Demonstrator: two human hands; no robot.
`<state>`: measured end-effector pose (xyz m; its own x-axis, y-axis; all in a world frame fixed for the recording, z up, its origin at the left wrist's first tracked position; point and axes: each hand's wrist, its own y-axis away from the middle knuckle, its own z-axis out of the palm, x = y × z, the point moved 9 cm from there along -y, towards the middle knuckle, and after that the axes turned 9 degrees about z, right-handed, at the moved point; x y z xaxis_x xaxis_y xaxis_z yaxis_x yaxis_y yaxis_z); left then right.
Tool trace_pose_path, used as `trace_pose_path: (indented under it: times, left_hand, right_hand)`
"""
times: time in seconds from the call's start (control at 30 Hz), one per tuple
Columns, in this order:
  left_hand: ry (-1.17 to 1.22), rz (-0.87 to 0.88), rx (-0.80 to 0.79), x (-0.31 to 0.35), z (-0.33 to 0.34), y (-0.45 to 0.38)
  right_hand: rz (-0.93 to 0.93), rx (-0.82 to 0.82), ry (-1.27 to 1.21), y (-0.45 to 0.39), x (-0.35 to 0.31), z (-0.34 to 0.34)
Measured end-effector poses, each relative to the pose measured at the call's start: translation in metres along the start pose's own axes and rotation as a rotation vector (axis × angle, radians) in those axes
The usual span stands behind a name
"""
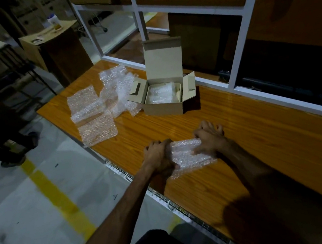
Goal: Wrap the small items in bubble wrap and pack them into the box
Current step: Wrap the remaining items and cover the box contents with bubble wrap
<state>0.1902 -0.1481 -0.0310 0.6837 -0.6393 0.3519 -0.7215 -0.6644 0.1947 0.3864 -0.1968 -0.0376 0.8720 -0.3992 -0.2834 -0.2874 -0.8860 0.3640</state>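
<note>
Both bare forearms reach forward over the table [237,115], the left arm coming in across its near edge and the right lying low along its top. The left hand [159,157] has its fingers curled, gripping the left end of a bubble-wrap bundle [187,151]. The right hand [210,137] presses on the bundle's right end, fingers bent over its far side, thumb along its near side.

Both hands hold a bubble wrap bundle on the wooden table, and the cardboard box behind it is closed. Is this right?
Not quite. In the head view the cardboard box is open, lid up, with wrapped items inside. The rest is right: the left hand and right hand hold the bubble wrap bundle on the wooden table.
</note>
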Motion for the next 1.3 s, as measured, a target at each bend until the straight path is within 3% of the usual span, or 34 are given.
trace_pose_path:
  times: [0.13, 0.3, 0.43, 0.6, 0.83, 1.07, 1.3]
  left_hand:
    - [0.376, -0.037, 0.237, -0.014, -0.001, 0.004]
    - [1.087, -0.216, 0.426, -0.039, -0.009, 0.004]
    - [1.295, -0.220, 0.434, -0.045, -0.032, -0.017]
    - [1.379, -0.131, 0.377, -0.050, -0.067, -0.048]
    - [1.468, -0.153, 0.355, -0.074, -0.095, -0.077]
    - [1.296, -0.146, 0.265, -0.088, -0.102, -0.095]
    - [1.303, -0.095, 0.405, -0.078, -0.118, -0.106]
  right_hand:
    - [0.000, -0.068, -0.330, 0.006, -0.003, -0.013]
    - [0.040, -0.121, -0.911, 0.000, 0.000, -0.044]
    - [0.028, -0.081, -1.206, -0.020, -0.005, -0.063]
    - [0.023, -0.074, -1.250, -0.043, -0.017, -0.093]
    - [0.052, 0.002, -0.990, -0.076, -0.019, -0.130]
    - [0.023, 0.016, -0.633, -0.101, -0.034, -0.161]
    - [0.084, -0.007, -0.638, -0.133, -0.039, -0.184]
